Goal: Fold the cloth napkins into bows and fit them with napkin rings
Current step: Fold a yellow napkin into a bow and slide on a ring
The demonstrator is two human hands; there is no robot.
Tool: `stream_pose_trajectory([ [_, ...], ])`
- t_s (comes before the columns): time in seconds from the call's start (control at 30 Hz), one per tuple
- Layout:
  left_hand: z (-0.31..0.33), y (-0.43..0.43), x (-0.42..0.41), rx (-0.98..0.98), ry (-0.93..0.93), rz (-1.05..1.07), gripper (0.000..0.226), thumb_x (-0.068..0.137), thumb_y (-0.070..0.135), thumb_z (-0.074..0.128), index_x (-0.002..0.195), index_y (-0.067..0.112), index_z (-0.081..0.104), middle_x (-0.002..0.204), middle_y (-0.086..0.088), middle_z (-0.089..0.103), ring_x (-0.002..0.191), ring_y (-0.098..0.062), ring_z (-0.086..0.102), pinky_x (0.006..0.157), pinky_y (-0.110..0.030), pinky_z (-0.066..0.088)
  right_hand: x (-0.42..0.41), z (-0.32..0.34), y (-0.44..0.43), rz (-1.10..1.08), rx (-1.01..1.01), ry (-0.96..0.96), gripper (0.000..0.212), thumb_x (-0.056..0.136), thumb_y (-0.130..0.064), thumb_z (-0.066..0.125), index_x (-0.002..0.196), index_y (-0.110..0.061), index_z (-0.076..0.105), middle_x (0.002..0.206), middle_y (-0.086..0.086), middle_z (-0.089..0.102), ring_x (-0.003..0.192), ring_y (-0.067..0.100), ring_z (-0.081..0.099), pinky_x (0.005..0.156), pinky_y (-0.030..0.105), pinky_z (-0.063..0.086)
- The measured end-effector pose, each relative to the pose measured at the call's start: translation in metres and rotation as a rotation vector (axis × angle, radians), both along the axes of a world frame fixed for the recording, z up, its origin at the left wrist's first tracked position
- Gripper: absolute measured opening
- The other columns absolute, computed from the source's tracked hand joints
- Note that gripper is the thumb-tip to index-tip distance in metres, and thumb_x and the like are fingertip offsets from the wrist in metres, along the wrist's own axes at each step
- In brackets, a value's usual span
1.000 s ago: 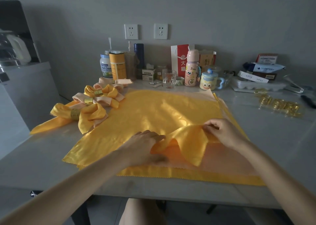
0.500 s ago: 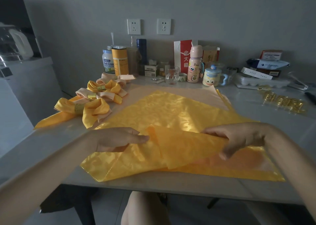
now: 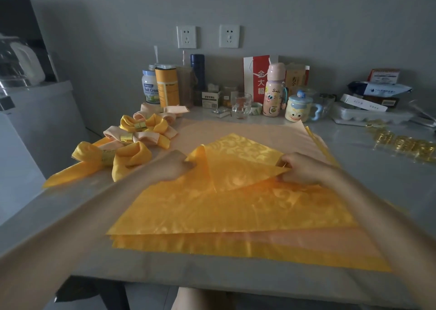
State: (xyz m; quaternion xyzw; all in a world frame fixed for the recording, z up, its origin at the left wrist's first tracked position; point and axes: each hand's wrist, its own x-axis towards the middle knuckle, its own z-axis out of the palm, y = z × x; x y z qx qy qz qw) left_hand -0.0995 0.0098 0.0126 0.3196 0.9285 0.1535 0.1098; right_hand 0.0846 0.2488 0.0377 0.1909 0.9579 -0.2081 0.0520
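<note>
A yellow patterned napkin lies on top of a stack of flat napkins in the middle of the table, its near part folded over toward the far side. My left hand pinches the fold's left end and my right hand pinches its right corner. A peach napkin shows flat underneath at the far side. Finished bows lie at the left: a yellow bow with a gold ring, a peach bow and another yellow bow behind it. Loose gold napkin rings sit at the right.
Along the wall stand jars, an orange canister, a glass, a pink bottle, a cartoon mug, an egg tray and boxes. A white cabinet stands left of the table.
Both hands carried the yellow napkin's near edge up and away from me, laying it over toward the far side. The peach napkin beneath became exposed at the back.
</note>
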Motion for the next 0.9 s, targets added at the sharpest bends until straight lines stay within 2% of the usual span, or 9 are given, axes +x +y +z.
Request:
stream_pose_trajectory([
  [0.07,0.000,0.017,0.000,0.026,0.098,0.056,0.040,0.097,0.037,0.045,0.068,0.009,0.044,0.070,-0.004,0.048,0.065,-0.019,0.049,0.057,-0.030,0.034,-0.019,-0.016,0.007,-0.063,-0.038,0.106,0.012,0.089,-0.023,0.060,0.093,-0.011,0.061,0.091,0.002,0.056,0.083,0.017,0.052,0.068,0.027,0.041],
  [0.13,-0.003,0.032,-0.007,0.048,0.115,0.071,0.036,0.096,0.037,0.048,0.076,0.008,0.046,0.080,-0.007,0.052,0.076,-0.026,0.056,0.060,-0.031,0.039,-0.037,-0.026,0.014,-0.129,-0.150,0.209,0.028,0.093,-0.028,0.053,0.076,-0.006,0.058,0.075,0.007,0.055,0.068,0.019,0.050,0.057,0.028,0.034],
  [0.23,-0.008,0.048,-0.023,-0.001,0.159,0.093,0.032,0.095,0.037,0.049,0.089,0.007,0.055,0.097,-0.009,0.057,0.091,-0.027,0.057,0.065,-0.031,0.042,-0.060,-0.035,0.026,-0.203,-0.158,0.330,0.035,0.091,-0.032,0.054,0.070,-0.005,0.060,0.070,0.007,0.061,0.066,0.023,0.057,0.057,0.030,0.037],
  [0.33,-0.013,0.065,-0.042,-0.011,0.205,0.100,0.028,0.091,0.031,0.056,0.107,0.009,0.059,0.114,-0.008,0.055,0.105,-0.026,0.052,0.075,-0.032,0.044,-0.088,-0.043,0.039,-0.213,-0.098,0.322,0.044,0.090,-0.041,0.050,0.080,0.000,0.065,0.075,0.014,0.066,0.072,0.031,0.062,0.064,0.039,0.048],
  [0.47,-0.018,0.077,-0.066,0.048,0.118,0.178,0.040,0.084,0.029,0.062,0.119,0.014,0.050,0.120,-0.007,0.049,0.110,-0.025,0.048,0.081,-0.032,0.045,-0.115,-0.048,0.053,-0.268,0.055,0.307,0.036,0.087,-0.040,0.056,0.067,-0.010,0.055,0.081,0.011,0.061,0.083,0.031,0.059,0.066,0.035,0.043],
  [0.57,-0.017,0.081,-0.076,0.035,0.086,0.208,0.036,0.085,0.038,0.061,0.110,0.012,0.055,0.115,-0.007,0.052,0.098,-0.022,0.050,0.075,-0.029,0.044,-0.126,-0.048,0.056,-0.301,0.171,0.264,0.029,0.084,-0.046,0.058,0.084,-0.017,0.057,0.103,0.009,0.059,0.100,0.029,0.054,0.082,0.037,0.045],
  [0.67,-0.019,0.089,-0.089,0.049,0.068,0.212,0.039,0.085,0.045,0.061,0.099,0.009,0.060,0.106,-0.006,0.058,0.088,-0.019,0.052,0.066,-0.027,0.041,-0.137,-0.051,0.060,-0.334,0.198,0.214,0.041,0.084,-0.051,0.057,0.104,-0.015,0.054,0.114,0.011,0.052,0.107,0.030,0.050,0.088,0.038,0.043],
  [0.77,-0.020,0.103,-0.098,0.028,0.036,0.216,0.048,0.080,0.055,0.063,0.095,0.009,0.062,0.109,-0.008,0.057,0.091,-0.021,0.056,0.061,-0.028,0.041,-0.144,-0.046,0.063,-0.340,0.121,0.163,0.055,0.082,-0.057,0.058,0.112,-0.012,0.048,0.113,0.010,0.050,0.103,0.027,0.052,0.079,0.034,0.042],
  [0.9,-0.009,0.124,-0.097,0.003,-0.075,0.197,0.054,0.076,0.047,0.072,0.105,0.007,0.053,0.112,-0.011,0.055,0.082,-0.019,0.052,0.059,-0.027,0.041,-0.143,-0.028,0.069,-0.299,-0.095,0.038,0.045,0.076,-0.052,0.069,0.087,-0.011,0.055,0.083,0.002,0.057,0.077,0.018,0.055,0.060,0.026,0.040],
])
